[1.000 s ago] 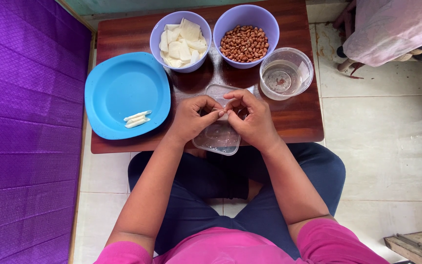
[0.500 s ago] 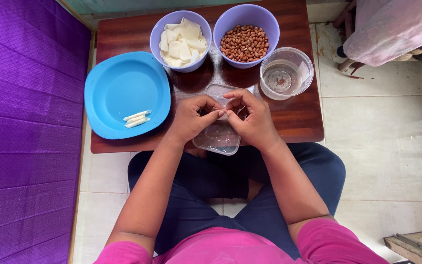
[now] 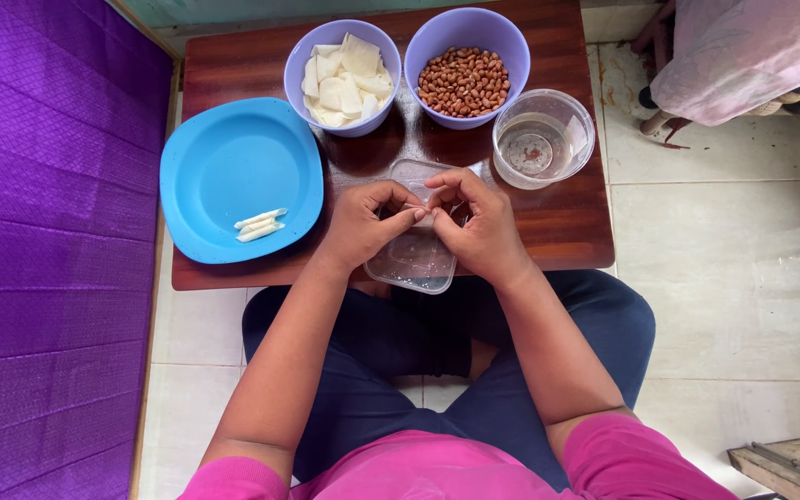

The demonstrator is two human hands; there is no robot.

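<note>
My left hand [image 3: 368, 225] and my right hand [image 3: 475, 222] meet fingertip to fingertip over a clear plastic lid [image 3: 416, 257] on the low wooden table [image 3: 567, 222]. Between the fingertips they pinch a small pale wrapper piece [image 3: 418, 211], mostly hidden by the fingers. Beyond the hands stand a lilac bowl of white wrapper pieces [image 3: 343, 72] and a lilac bowl of peanuts [image 3: 465, 80]. To the left, a blue plate [image 3: 233, 167] carries a few thin white rolls [image 3: 260, 224].
A clear round tub of water [image 3: 541, 139] stands at the right of the table. A purple mat [image 3: 48, 241] covers the floor on the left. Pale tiles lie on the right, where another person's pink garment [image 3: 743, 51] shows at the top corner.
Both hands stay together over the lid; only the fingertips shift slightly on the small piece. Nothing else has moved.
</note>
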